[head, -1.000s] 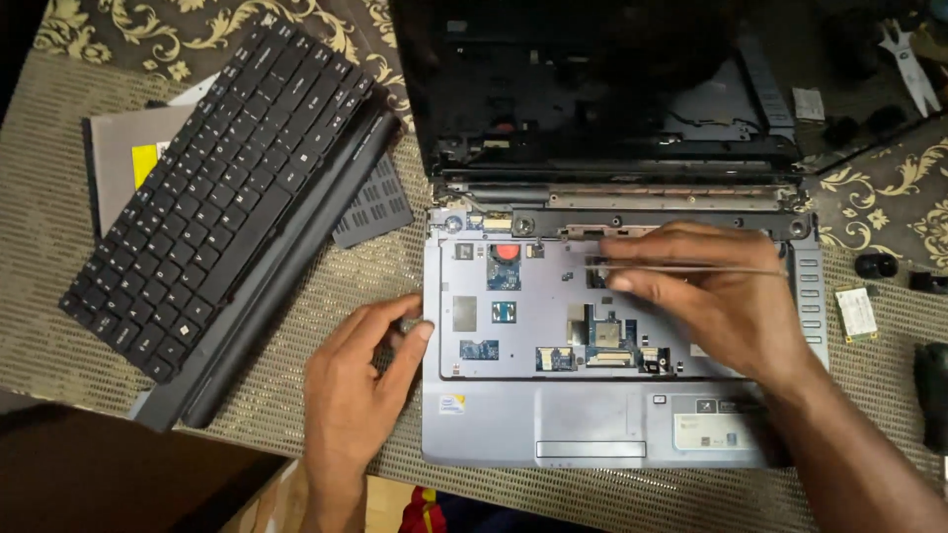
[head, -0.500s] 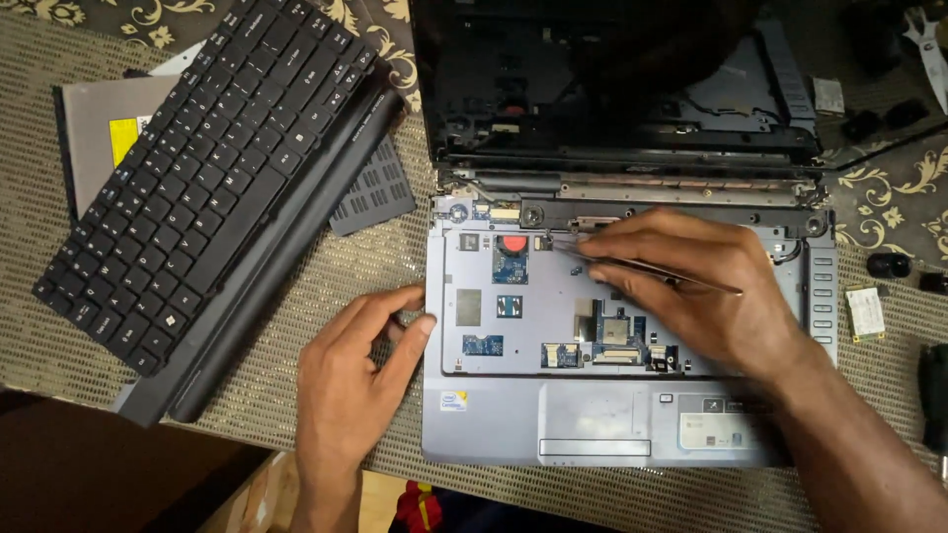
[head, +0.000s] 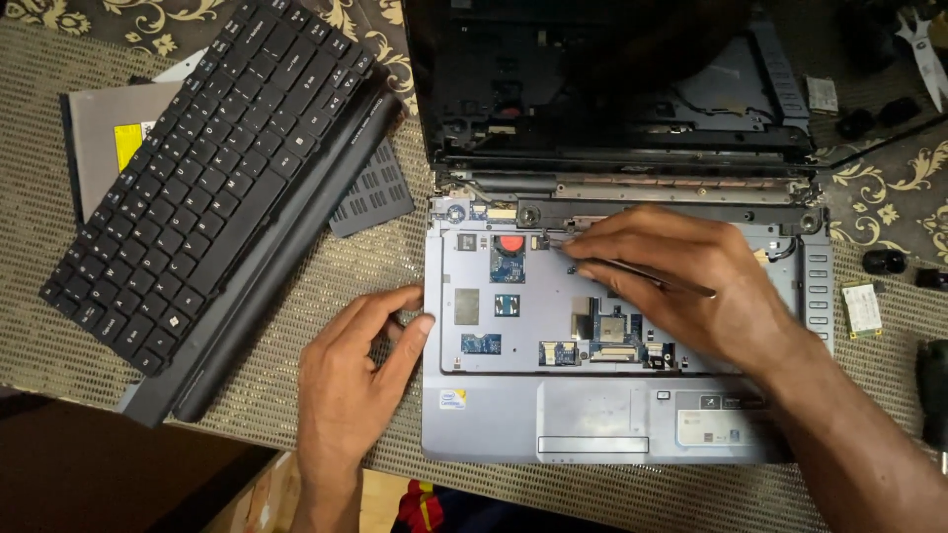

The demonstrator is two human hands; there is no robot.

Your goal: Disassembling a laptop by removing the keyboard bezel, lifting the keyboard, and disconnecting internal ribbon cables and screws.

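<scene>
right hand point(head: 691, 286) gripping tweezers point(head: 642, 276), opened laptop point(head: 513, 405)

A detached black keyboard point(head: 202, 168) was laid over a grey optical drive point(head: 99, 148), beside a vented cover panel point(head: 372, 192); a small circuit card point(head: 863, 308) was placed right.

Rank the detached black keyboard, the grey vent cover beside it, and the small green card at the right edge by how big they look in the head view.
1. Detached black keyboard, by far the largest.
2. Grey vent cover.
3. Small green card, smallest.
</scene>
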